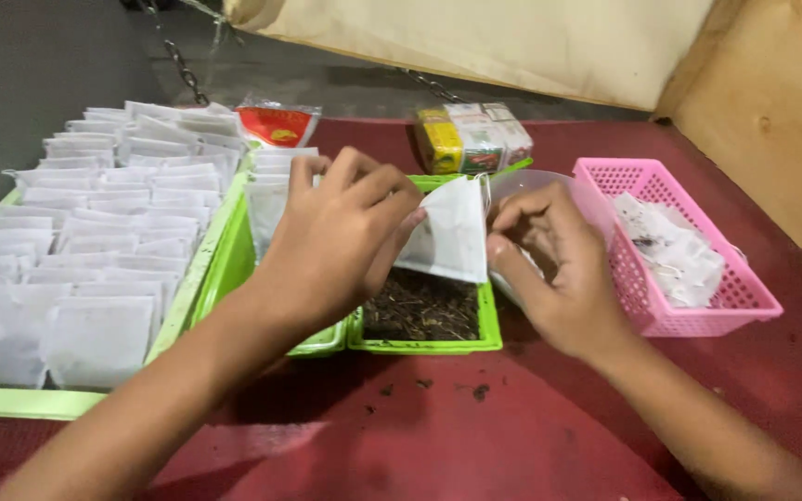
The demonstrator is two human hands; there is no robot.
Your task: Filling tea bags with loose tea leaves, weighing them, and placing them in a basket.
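A white paper sachet (452, 232) hangs between both hands over a small green tray (424, 345) of dark loose tea. My left hand (336, 237) pinches the sachet's left edge. My right hand (549, 264) pinches its upper right corner. A clear plastic cup (536, 181) sits partly hidden behind my right hand.
A large light-green tray (20, 401) on the left holds several rows of white sachets (104, 232). A pink basket (689, 320) with crumpled sachets stands at the right. A red packet (276, 125) and small boxes (475, 137) lie at the back. Tea crumbs (480, 391) dot the red tabletop.
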